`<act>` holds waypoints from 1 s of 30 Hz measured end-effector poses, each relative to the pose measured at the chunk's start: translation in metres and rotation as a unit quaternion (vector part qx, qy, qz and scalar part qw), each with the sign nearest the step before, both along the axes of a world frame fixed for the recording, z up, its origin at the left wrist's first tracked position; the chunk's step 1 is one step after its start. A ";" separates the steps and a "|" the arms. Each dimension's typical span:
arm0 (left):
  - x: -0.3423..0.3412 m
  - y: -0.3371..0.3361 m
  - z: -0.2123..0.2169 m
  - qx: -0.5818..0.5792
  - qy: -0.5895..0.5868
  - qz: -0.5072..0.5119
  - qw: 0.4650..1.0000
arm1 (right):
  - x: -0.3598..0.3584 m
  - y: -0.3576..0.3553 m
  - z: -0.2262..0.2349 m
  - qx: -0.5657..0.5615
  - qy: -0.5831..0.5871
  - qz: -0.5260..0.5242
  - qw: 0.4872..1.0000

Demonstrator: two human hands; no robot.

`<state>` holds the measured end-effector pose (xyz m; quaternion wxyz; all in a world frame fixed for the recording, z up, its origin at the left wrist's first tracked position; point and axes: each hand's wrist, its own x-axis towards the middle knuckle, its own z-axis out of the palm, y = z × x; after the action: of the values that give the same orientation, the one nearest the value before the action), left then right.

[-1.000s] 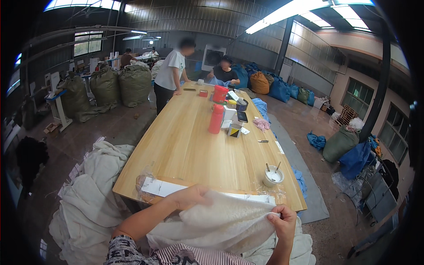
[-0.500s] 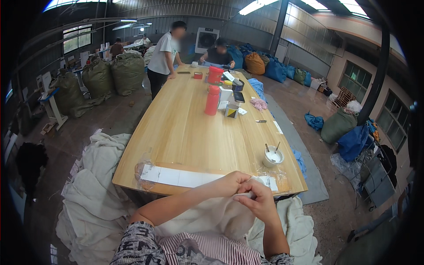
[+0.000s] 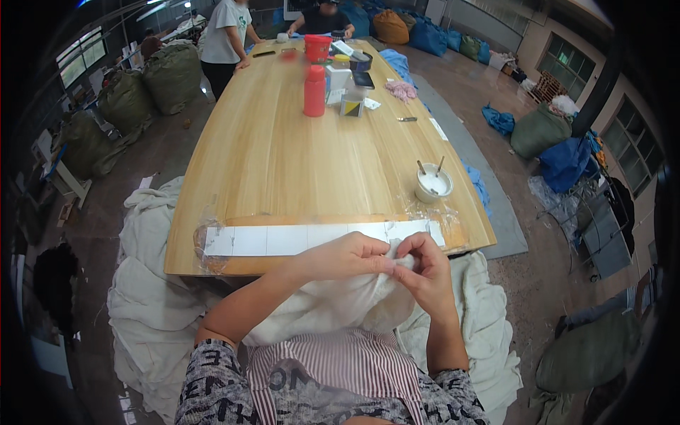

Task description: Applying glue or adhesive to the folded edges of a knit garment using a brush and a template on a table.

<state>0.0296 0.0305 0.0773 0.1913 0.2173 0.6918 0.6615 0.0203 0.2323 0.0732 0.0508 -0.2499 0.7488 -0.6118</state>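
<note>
A soft off-white fleecy cloth hangs from my two hands in front of my striped apron, its upper edge bunched between the fingertips. My left hand pinches this edge, thumb and fingers pressed together. Close beside it, my right hand grips the same edge between thumb and forefinger. Just beyond both hands, a long white strip with thin cross lines lies taped along the table's near edge. More of the pale cloth is heaped at the left below the table, and also at the right.
On the wooden table stand a tub of white paste with two sticks, a red bottle, a red bucket and a patterned box. A small knife lies at right. Two people are at the far end; stuffed sacks line the left.
The view has tilted down, so the table sits higher in it. My hands have shifted and now hold the cloth's edge up, with more of the cloth showing below them.
</note>
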 end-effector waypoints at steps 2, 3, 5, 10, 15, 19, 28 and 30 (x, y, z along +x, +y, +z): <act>0.003 0.009 -0.013 0.003 0.047 0.008 0.999 | -0.005 0.005 -0.006 -0.012 -0.002 -0.007 1.000; 0.001 0.010 -0.014 -0.013 -0.014 0.019 1.000 | -0.004 0.005 -0.008 -0.062 -0.013 0.006 0.998; -0.001 0.008 -0.024 0.026 -0.024 0.077 0.996 | -0.010 -0.004 -0.013 -0.115 -0.034 0.004 0.993; -0.003 0.013 -0.012 0.062 -0.110 0.073 0.989 | -0.012 -0.002 -0.034 -0.125 -0.040 -0.067 0.989; -0.002 0.018 -0.035 -0.006 -0.048 0.097 0.994 | -0.013 -0.002 -0.040 -0.106 0.010 -0.083 0.991; -0.004 0.019 -0.040 -0.046 0.059 0.137 0.988 | -0.021 -0.002 -0.036 -0.055 0.107 -0.070 0.990; -0.023 -0.007 -0.022 0.080 -0.083 0.083 0.990 | -0.045 0.008 -0.025 -0.100 -0.024 -0.046 0.994; -0.023 -0.019 -0.034 0.166 -0.081 0.099 0.978 | -0.050 0.008 -0.025 -0.126 -0.069 -0.037 0.989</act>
<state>0.0068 0.0111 0.0429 0.1418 0.1225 0.5728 0.7980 -0.0293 0.2399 0.0486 0.0481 -0.1839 0.6694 -0.7182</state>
